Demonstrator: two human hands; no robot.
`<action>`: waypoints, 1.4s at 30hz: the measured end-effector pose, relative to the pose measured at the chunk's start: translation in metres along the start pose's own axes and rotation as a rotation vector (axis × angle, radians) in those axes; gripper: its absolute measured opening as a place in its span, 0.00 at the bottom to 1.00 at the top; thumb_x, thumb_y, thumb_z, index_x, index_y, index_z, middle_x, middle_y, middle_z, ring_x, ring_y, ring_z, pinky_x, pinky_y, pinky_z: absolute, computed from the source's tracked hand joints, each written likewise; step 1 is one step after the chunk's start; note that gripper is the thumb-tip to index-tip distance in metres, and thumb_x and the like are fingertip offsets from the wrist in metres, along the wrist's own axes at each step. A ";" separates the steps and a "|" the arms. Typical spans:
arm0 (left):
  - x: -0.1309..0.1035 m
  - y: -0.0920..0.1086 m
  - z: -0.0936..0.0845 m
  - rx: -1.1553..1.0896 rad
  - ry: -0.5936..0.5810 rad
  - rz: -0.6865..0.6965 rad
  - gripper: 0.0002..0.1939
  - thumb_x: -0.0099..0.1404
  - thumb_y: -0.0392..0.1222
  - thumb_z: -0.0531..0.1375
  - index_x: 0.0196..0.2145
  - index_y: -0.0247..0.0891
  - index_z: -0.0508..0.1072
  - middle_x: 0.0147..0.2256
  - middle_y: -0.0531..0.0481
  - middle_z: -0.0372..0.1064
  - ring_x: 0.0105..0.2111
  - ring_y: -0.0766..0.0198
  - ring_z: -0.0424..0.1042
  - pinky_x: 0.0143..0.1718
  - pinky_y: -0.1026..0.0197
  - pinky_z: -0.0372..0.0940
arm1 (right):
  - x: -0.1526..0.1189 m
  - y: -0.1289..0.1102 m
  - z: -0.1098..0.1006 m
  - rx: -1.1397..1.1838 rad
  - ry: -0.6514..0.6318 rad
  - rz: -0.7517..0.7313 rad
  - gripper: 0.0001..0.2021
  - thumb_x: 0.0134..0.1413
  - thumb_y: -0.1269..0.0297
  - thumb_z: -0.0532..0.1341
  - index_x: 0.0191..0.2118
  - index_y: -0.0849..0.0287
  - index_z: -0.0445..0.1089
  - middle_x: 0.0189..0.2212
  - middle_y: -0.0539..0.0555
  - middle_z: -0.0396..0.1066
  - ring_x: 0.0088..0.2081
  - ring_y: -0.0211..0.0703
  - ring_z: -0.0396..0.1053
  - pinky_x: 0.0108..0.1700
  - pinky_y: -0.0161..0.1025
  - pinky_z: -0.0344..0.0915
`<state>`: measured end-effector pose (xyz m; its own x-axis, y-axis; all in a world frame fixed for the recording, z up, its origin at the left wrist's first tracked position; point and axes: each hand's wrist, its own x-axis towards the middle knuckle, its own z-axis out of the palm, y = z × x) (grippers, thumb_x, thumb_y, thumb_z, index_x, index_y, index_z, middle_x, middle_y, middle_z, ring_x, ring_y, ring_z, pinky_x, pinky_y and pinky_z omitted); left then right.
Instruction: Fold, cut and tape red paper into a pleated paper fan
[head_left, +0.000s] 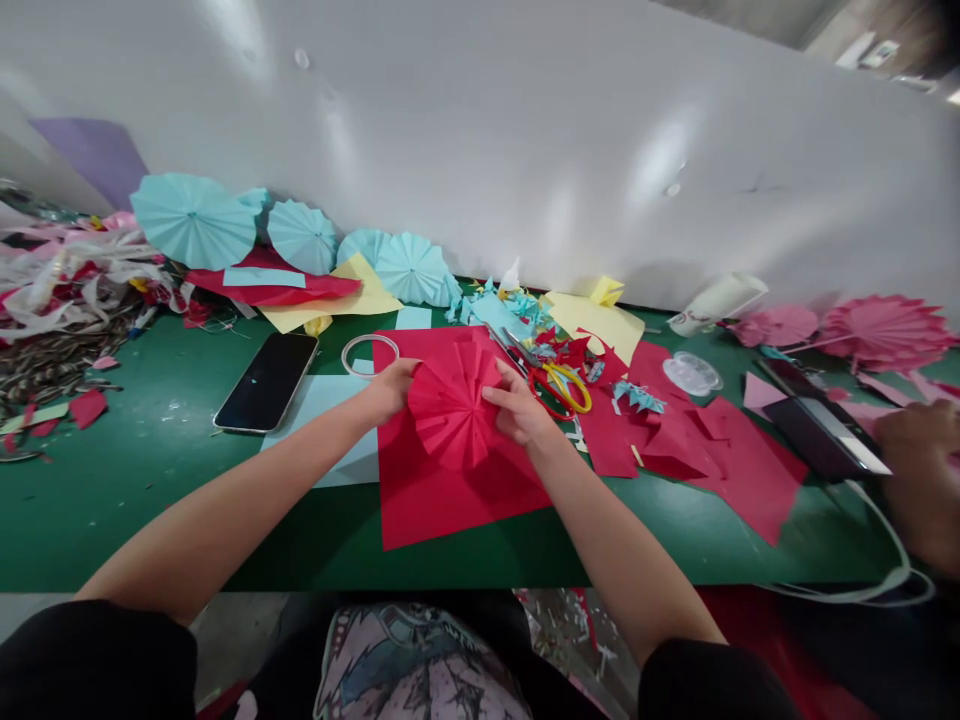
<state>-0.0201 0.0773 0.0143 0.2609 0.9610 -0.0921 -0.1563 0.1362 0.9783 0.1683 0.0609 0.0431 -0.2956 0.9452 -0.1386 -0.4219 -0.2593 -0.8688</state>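
Note:
Between my two hands is a round, pleated red paper rosette [456,425], spread out like a full fan. My left hand [391,390] grips its left edge, fingers closed on the paper. On the other side, my right hand [519,402] pinches the right edge with the thumb on top. Beneath the rosette lies a large red paper sheet [427,510] on the green table. Scissors with red and yellow handles [566,388] rest just right of my right hand. Close to my left hand are a roll of tape [369,345] and a light blue sheet [349,450].
A phone [266,385] lies left. Light blue rosettes [193,218] lean along the grey partition [480,130]. Red paper pieces [739,460] spread right, near a dark device [817,435] with a cable. Another person's hand [922,470] is at the right edge, near pink rosettes [885,330].

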 end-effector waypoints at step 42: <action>-0.034 0.006 0.006 -0.325 0.188 -0.143 0.10 0.47 0.37 0.65 0.31 0.37 0.74 0.25 0.53 0.73 0.28 0.62 0.73 0.27 0.65 0.66 | 0.003 0.015 -0.005 -0.513 -0.111 -0.164 0.19 0.39 0.61 0.68 0.40 0.54 0.65 0.37 0.48 0.71 0.38 0.39 0.70 0.42 0.39 0.67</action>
<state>-0.0242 0.0436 0.0246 0.1281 0.9499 -0.2851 -0.4322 0.3122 0.8460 0.1660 0.0606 0.0273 -0.3616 0.9313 0.0446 -0.0058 0.0456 -0.9989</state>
